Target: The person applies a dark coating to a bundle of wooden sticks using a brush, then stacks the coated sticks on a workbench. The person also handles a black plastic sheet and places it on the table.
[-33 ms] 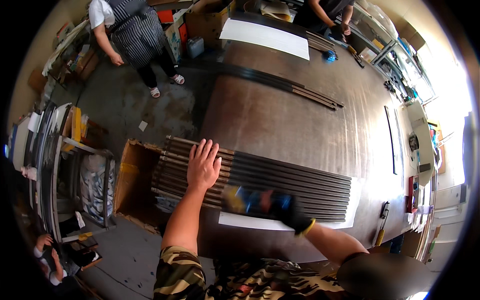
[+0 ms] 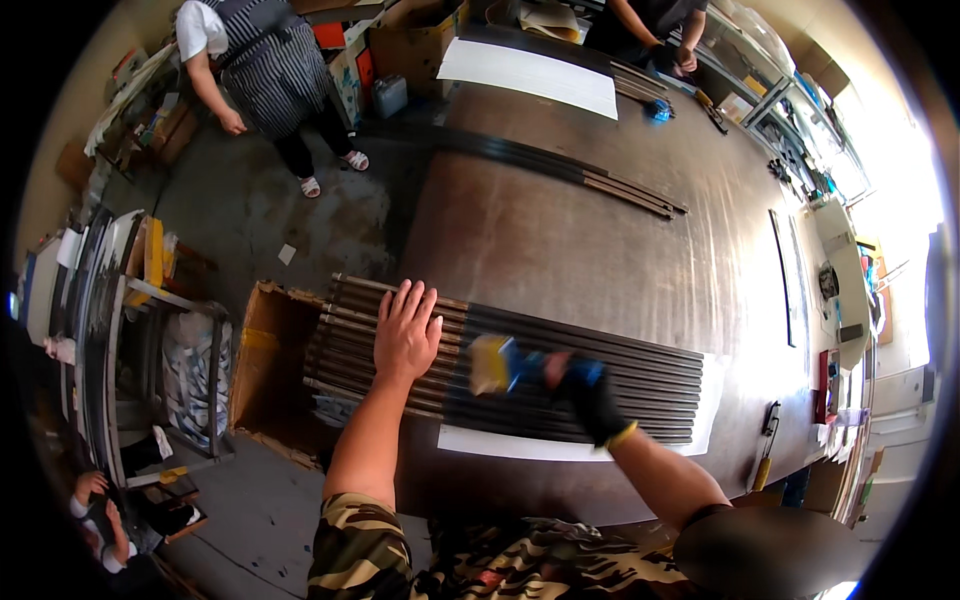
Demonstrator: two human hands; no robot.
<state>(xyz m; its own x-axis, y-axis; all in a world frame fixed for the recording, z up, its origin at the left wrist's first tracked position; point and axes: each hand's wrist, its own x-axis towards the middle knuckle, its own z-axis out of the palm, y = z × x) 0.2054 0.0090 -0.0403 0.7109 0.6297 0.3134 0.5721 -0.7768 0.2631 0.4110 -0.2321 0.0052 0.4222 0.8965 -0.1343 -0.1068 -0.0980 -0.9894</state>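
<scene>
My left hand [image 2: 407, 338], bare, lies flat with fingers spread on a row of long, thin metal bars [image 2: 575, 345] set side by side. The bars look brownish at their left part and dark toward the right. My right hand [image 2: 583, 392], in a black glove with a yellow cuff, grips what looks like a wide brush [image 2: 492, 364] with a blue handle and a pale yellow head. Motion blurs the brush, which is over the middle of the bars, right of my left hand. White sheet material [image 2: 520, 443] shows under the bars.
The bars' left ends reach over an open cardboard box [image 2: 262, 350] beside the table [image 2: 500, 235]. More bars [image 2: 630, 192] lie farther back. A yellow-handled tool [image 2: 765, 462] is at the right edge. One person [image 2: 265, 75] stands far left, another [image 2: 660, 30] at the far end.
My right hand has moved the brush away from me across the bars and slightly to the right. My left hand has stayed in place.
</scene>
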